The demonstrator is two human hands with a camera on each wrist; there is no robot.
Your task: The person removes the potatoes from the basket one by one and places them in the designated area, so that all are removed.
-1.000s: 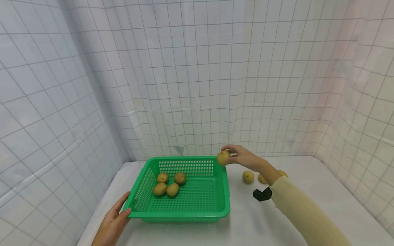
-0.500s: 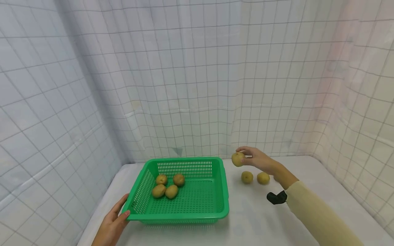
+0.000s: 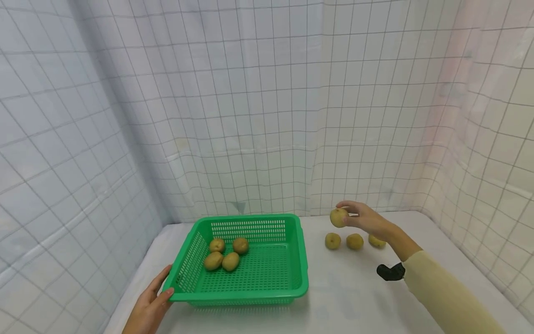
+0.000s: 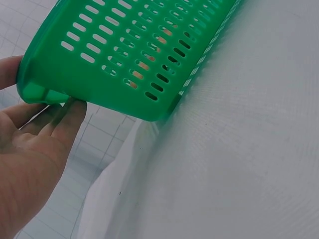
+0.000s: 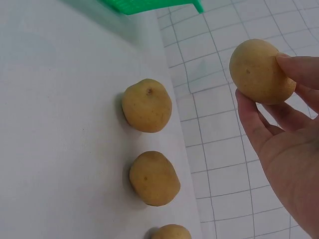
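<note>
At the front left corner of the green plastic basket point(image 3: 239, 296), my left hand point(image 3: 147, 305) grips the rim, thumb on top. The left wrist view shows the fingers point(image 4: 70, 122) under the rim beside the slotted wall. Several potatoes point(image 3: 231, 261) lie together in the basket's left half. My right hand point(image 3: 369, 219) holds another potato point(image 5: 260, 72) between thumb and fingers, raised at the table's far side, right of the basket. Below it, three potatoes point(image 3: 355, 241) lie in a row on the white table.
A dark curved object point(image 3: 390, 272) shows beside the right sleeve point(image 3: 442, 292). White sheets with a grid pattern point(image 3: 258, 116) hang behind the table point(image 3: 346, 301) and along both sides.
My right hand has carried the potato rightward, from over the basket's far right corner to above the row of potatoes. My left hand has kept its grip on the basket.
</note>
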